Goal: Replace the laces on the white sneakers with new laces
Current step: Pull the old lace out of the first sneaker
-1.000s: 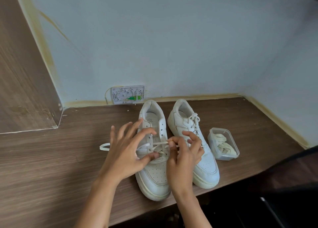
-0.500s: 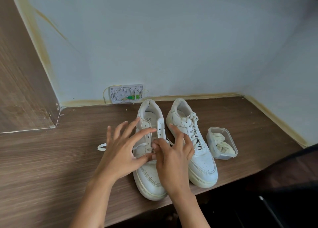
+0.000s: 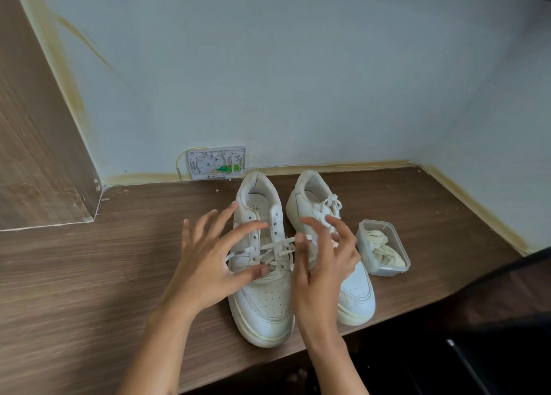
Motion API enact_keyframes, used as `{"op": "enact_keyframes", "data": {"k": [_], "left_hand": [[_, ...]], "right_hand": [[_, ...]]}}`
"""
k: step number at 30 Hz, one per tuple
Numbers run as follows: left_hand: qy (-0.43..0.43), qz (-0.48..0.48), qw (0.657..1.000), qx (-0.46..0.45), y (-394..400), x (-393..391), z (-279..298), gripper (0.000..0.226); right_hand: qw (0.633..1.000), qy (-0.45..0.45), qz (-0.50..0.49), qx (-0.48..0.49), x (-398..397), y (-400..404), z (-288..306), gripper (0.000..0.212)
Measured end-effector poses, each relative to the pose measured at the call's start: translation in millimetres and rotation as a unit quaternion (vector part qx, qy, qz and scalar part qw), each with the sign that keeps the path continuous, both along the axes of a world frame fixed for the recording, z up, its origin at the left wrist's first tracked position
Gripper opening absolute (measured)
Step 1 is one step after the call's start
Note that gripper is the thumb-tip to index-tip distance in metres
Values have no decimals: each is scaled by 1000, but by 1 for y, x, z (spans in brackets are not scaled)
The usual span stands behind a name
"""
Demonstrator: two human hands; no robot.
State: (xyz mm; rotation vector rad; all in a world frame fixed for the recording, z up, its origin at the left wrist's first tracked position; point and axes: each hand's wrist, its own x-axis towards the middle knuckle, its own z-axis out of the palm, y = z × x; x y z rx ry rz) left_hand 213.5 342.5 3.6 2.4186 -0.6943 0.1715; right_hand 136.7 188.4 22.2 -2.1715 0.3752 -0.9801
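Pale blue walls are meeting in a corner behind a wooden desk (image 3: 89,275), and two white sneakers are sitting near its front edge, toes toward the person, heels toward the wall. In the head view, the left sneaker (image 3: 262,299) is lying half unlaced: its upper eyelets are showing bare, while the lace (image 3: 277,247) is crossing only the lower rows, its long run going side to side across the tongue. The left hand (image 3: 208,263) is spreading wide over that shoe's left flank, thumb resting by the lowest crossing. The right hand (image 3: 322,263) is hovering between the shoes, blurred, fingers curled; it seems to be pinching the lace's right end, though I cannot tell for sure. That end is lying nearer the right hand. The right sneaker (image 3: 354,287) is sitting fully laced. Just beside it, a clear tub (image 3: 396,271) is holding coiled new laces (image 3: 381,251).
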Motion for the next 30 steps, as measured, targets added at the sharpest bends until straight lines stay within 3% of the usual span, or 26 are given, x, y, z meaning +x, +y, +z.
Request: {"op": "enact_keyframes", "data": {"k": [5, 9, 11, 15, 19, 24, 28, 30], "left_hand": [[4, -1, 1000, -7, -1, -1, 2, 70], [7, -1, 1000, -6, -1, -1, 3, 70], [10, 0, 1000, -5, 0, -1, 2, 71], [11, -1, 1000, -4, 0, 0, 1, 71], [18, -5, 1000, -6, 1, 0, 1, 70], [20, -2, 1000, -9, 0, -1, 3, 70], [8, -2, 1000, -10, 0, -2, 3, 68], [7, -3, 1000, -10, 0, -1, 2, 68]], "right_hand": [[977, 134, 54, -154, 3, 3, -9, 27], [973, 135, 64, -173, 5, 8, -13, 16], [982, 100, 43, -157, 6, 8, -12, 16], [996, 2, -83, -22, 8, 0, -5, 31], [986, -32, -165, 3, 8, -13, -3, 14], [997, 33, -45, -59, 5, -5, 0, 26], [975, 128, 45, -177, 5, 6, -12, 17], [974, 138, 51, -173, 7, 9, -16, 15]]}}
